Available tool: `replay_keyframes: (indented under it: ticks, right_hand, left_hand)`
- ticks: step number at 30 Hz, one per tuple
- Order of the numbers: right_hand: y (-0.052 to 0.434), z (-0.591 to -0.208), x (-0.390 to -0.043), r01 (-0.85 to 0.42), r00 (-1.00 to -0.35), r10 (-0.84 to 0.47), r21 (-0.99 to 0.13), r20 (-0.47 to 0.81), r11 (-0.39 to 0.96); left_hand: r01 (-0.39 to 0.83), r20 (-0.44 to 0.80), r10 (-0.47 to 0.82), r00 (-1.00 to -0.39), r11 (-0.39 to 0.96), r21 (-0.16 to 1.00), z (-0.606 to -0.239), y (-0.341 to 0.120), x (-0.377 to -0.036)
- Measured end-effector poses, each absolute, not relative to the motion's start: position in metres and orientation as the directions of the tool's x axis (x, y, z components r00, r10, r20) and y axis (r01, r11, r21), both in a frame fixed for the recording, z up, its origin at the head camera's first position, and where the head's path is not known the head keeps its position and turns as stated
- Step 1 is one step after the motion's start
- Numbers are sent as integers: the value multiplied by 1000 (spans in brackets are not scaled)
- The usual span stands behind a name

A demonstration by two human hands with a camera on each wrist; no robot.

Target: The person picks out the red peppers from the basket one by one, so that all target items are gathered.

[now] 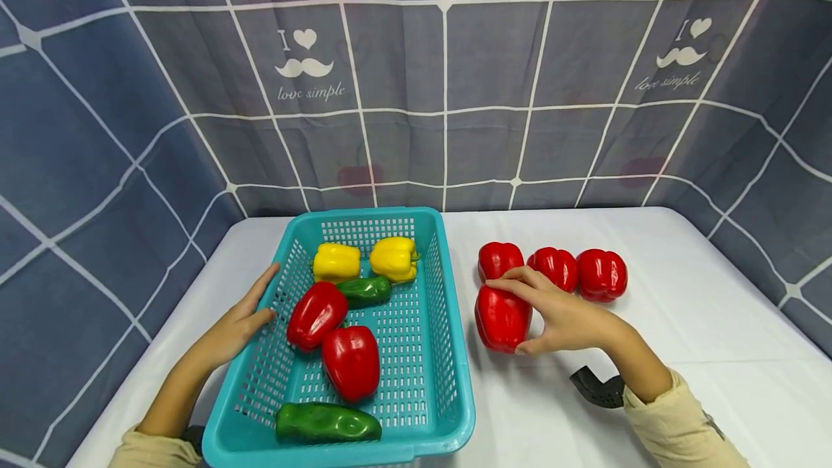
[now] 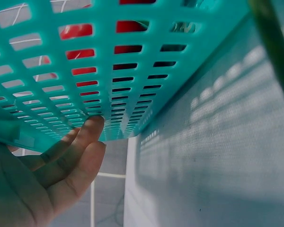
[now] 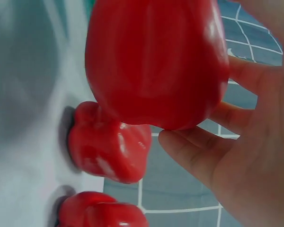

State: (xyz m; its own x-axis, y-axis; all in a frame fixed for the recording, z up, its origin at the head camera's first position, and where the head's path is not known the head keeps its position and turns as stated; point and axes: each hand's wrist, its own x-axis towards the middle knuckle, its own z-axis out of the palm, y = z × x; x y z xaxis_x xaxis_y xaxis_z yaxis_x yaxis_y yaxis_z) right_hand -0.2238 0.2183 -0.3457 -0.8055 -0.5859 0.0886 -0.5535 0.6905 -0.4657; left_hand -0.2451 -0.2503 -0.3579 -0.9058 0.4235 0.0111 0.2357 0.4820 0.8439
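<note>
In the head view my right hand (image 1: 562,313) grips a red bell pepper (image 1: 502,318), thumb at its near end and fingers over its top. The right wrist view shows this pepper (image 3: 156,61) large, with fingertips against its underside and side. Behind it on the table are more red bell peppers, one at the left (image 1: 499,261), one in the middle (image 1: 554,268) and one at the right (image 1: 601,274). My left hand (image 1: 227,331) rests at the left side of a turquoise basket (image 1: 460,352). In the left wrist view its extended fingers (image 2: 87,135) touch the perforated outer wall.
Inside the basket are two yellow bell peppers (image 1: 393,258), two red ones (image 1: 351,363), a small green pepper (image 1: 365,292) and a longer green pepper (image 1: 328,422). A white cloth (image 1: 702,295) covers the table. Grey checked curtains (image 1: 403,56) enclose the back and sides.
</note>
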Motion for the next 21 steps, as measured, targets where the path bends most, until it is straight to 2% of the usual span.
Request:
replay_keyframes:
  ticks: [6,21]
  right_hand:
    - [220,-352,-223,-519,-823,-567,-450,34,727]
    - [220,-358,-225,-488,-835,-549,-444,-12,751]
  left_hand:
    - [239,14,423,-906,483,842,-359,-251,-245]
    - [252,25,431,-902,478,841,-358,-250,-245]
